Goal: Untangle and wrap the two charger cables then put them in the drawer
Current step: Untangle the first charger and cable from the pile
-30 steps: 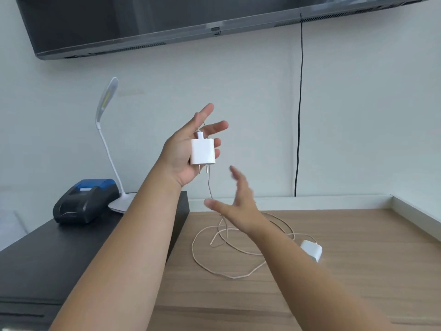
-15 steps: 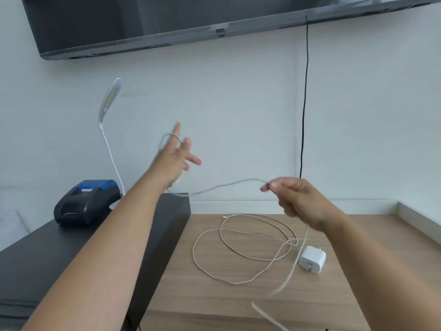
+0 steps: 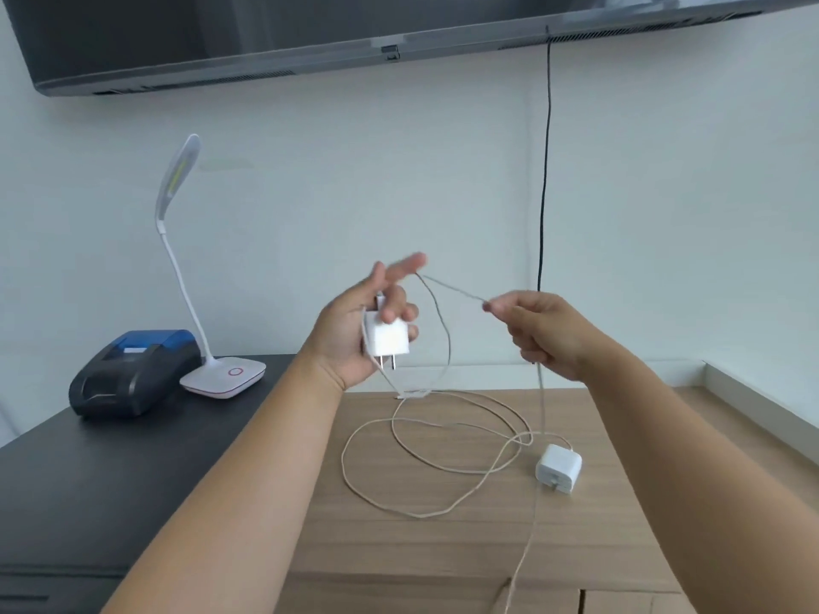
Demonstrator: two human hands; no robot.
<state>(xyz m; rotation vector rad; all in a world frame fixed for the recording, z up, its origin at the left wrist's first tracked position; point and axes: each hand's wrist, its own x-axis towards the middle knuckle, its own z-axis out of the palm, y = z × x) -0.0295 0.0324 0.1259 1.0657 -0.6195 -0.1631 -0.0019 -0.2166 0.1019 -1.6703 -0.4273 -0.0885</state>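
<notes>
A wide dark flat screen [image 3: 310, 33] hangs on the pale wall, with a thin black cord [image 3: 545, 170] dropping from its lower edge. Below lie a light wooden tabletop [image 3: 443, 547] and, to its left, a raised black cabinet top [image 3: 88, 480]. On the black surface sit a black and blue receipt printer [image 3: 133, 372] and, just beside it, a white gooseneck desk lamp [image 3: 177, 223].

The left hand [image 3: 354, 330] is raised above the tabletop's far edge, thumb and lower fingers curled around a white square charger plug [image 3: 390, 341] with its 2 prongs pointing down; the index and middle fingers are stretched out. Its thin pale charger cable [image 3: 443, 330] loops off those fingers. The right hand [image 3: 545, 334] is closed, pinching that cable taut between thumb and forefinger, the rest trailing down past the tabletop's near edge.

A second white charger plug [image 3: 559, 468] lies on the tabletop, its loose pale cable [image 3: 376, 502] sprawled in overlapping loops to its left.
</notes>
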